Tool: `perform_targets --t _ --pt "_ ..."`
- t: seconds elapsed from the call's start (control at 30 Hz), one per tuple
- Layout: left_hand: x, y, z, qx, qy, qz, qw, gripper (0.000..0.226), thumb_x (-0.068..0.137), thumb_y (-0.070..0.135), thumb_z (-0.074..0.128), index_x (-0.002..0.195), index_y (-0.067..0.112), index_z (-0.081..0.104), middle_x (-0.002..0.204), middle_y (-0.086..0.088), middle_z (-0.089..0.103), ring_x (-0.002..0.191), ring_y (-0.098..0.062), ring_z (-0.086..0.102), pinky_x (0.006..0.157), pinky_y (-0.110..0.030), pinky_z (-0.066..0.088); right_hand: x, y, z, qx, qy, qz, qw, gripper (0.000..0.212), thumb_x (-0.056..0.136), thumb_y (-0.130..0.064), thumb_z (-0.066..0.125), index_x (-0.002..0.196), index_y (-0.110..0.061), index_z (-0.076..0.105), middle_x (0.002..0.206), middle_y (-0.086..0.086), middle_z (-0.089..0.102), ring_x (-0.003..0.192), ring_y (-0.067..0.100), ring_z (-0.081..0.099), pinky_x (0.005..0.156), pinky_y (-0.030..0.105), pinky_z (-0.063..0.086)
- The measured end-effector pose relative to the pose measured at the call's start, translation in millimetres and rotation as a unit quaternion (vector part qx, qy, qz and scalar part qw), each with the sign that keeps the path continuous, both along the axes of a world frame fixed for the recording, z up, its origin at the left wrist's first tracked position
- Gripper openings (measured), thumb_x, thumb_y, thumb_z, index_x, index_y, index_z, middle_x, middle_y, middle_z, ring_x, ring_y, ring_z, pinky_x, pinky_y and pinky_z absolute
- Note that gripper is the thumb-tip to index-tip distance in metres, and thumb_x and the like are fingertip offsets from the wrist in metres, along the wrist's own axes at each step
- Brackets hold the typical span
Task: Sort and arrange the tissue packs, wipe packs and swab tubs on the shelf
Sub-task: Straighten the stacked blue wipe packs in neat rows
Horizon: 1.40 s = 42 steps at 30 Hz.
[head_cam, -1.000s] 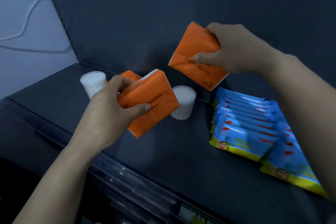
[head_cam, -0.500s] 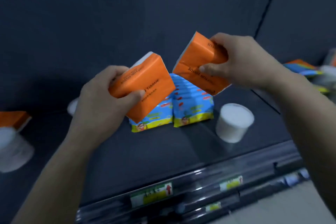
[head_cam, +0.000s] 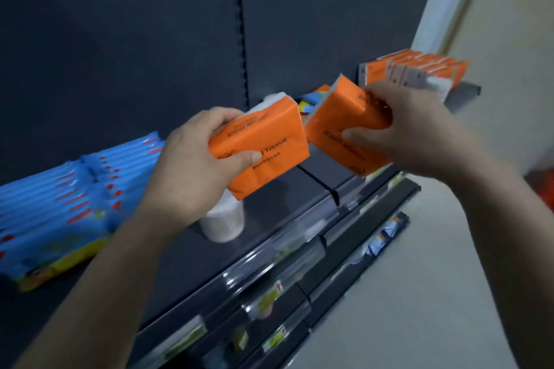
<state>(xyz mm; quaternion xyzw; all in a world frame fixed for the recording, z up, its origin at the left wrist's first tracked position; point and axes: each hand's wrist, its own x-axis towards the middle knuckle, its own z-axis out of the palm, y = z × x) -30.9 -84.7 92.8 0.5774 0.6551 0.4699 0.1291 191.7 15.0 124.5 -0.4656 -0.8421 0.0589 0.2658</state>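
Head view: an orange tissue pack [head_cam: 263,147] is gripped in the left hand [head_cam: 192,165], thumb laid across the front face, fingers curled round the back. A second tissue pack [head_cam: 344,126] is gripped likewise in the right hand [head_cam: 401,135]. Both are held in the air above the shelf [head_cam: 299,189], tilted, near corners close together.

The packs are judged light and soft, the film wrap a bit slippery. Some squeezing is tolerated, so a hold across the narrow sides is judged enough.

A row of tissue packs [head_cam: 419,72] is stood on edge at the far right end of the shelf, probably the place meant for these two. Blue wipe packs [head_cam: 60,204] are laid in rows at the left. A white swab tub [head_cam: 223,222] is stood just below the left hand, partly hidden by it.

Behind the held packs a loose colourful pack [head_cam: 310,99] is glimpsed, mostly hidden. It could be knocked on the way to the row.
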Motion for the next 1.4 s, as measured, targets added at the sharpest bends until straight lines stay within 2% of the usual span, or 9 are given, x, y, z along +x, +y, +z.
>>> perform_targets --t 0.1,0.23,0.43,0.7,0.8,1.03,1.17,1.33,1.4 --pt "57.3 42.6 -4.7 -0.01 0.005 -0.027 1.0 0.041 0.07 0.022 0.077 0.106 0.032 0.061 0.1 0.012 0.063 0.092 -0.004 0.06 0.082 -0.029 0.05 58.4 32.9 -9.3 -0.012 0.003 -0.027 1.0 0.043 0.076 -0.034 0.072 0.114 -0.019 0.058 0.09 0.002 0.059 0.082 0.02 0.053 0.07 0.031 0.04" --pt "135.2 93.1 -10.7 -0.03 0.006 -0.067 0.997 0.043 0.071 0.024 0.077 0.105 0.041 0.057 0.103 0.02 0.059 0.092 0.005 0.057 0.076 -0.011 0.045 134.8 76.4 -18.4 -0.038 -0.024 -0.062 0.997 0.043 0.078 -0.035 0.071 0.114 -0.017 0.057 0.092 0.007 0.06 0.083 0.024 0.054 0.069 0.033 0.041" --pt "216.8 155.5 -13.9 -0.051 0.02 -0.076 0.996 0.046 0.071 0.028 0.077 0.113 0.035 0.058 0.111 0.015 0.057 0.105 -0.008 0.054 0.094 -0.036 0.046 215.1 132.2 -23.0 -0.061 -0.037 -0.083 0.994 0.041 0.078 -0.036 0.07 0.114 -0.021 0.056 0.092 0.004 0.058 0.083 0.021 0.05 0.07 0.032 0.04" --pt "272.9 245.3 -18.3 -0.054 0.018 -0.085 0.995 0.044 0.071 0.026 0.078 0.11 0.035 0.059 0.105 0.019 0.058 0.099 -0.006 0.055 0.089 -0.031 0.048 283.1 205.9 -27.6 -0.085 -0.025 -0.099 0.991 0.04 0.081 -0.033 0.069 0.117 -0.023 0.053 0.094 0.001 0.057 0.084 0.02 0.05 0.07 0.028 0.035" --pt "292.4 287.0 -23.1 -0.058 0.01 -0.118 0.991 0.045 0.072 0.028 0.077 0.111 0.036 0.058 0.107 0.017 0.058 0.099 -0.007 0.056 0.089 -0.035 0.05 304.5 237.6 -30.1 -0.086 -0.029 -0.121 0.989 0.041 0.081 -0.031 0.069 0.118 -0.022 0.053 0.092 0.0 0.054 0.084 0.02 0.05 0.071 0.029 0.036" --pt "314.4 390.1 -22.9 -0.033 0.003 -0.137 0.99 0.041 0.072 0.027 0.077 0.108 0.036 0.058 0.105 0.014 0.059 0.098 -0.007 0.057 0.089 -0.037 0.049 323.2 335.1 -21.6 -0.063 -0.05 -0.134 0.988 0.04 0.081 -0.032 0.068 0.116 -0.018 0.054 0.094 0.003 0.058 0.081 0.021 0.05 0.067 0.029 0.036" --pt "313.1 441.9 -16.2 -0.029 0.002 -0.121 0.992 0.041 0.072 0.025 0.077 0.108 0.033 0.06 0.106 0.015 0.06 0.097 -0.008 0.058 0.088 -0.036 0.05 316.9 390.1 -11.6 -0.031 -0.046 -0.119 0.991 0.037 0.079 -0.032 0.069 0.11 -0.017 0.056 0.093 0.008 0.063 0.083 0.026 0.055 0.072 0.036 0.045" --pt "296.5 481.1 -13.7 -0.017 0.006 -0.061 0.998 0.04 0.07 0.023 0.078 0.105 0.031 0.062 0.095 0.02 0.058 0.089 0.002 0.056 0.074 -0.013 0.046 293.4 450.0 -2.7 -0.01 -0.038 -0.071 0.997 0.04 0.079 -0.032 0.068 0.114 -0.017 0.056 0.099 0.006 0.065 0.09 0.027 0.057 0.078 0.038 0.047" --pt "286.9 492.4 -14.0 -0.02 0.0 -0.03 0.999 0.041 0.069 0.021 0.078 0.106 0.031 0.061 0.095 0.017 0.059 0.088 0.0 0.056 0.073 -0.017 0.045 280.5 475.2 -2.2 -0.003 -0.033 -0.036 0.999 0.042 0.08 -0.032 0.068 0.117 -0.017 0.056 0.102 0.007 0.064 0.093 0.027 0.057 0.079 0.038 0.046"
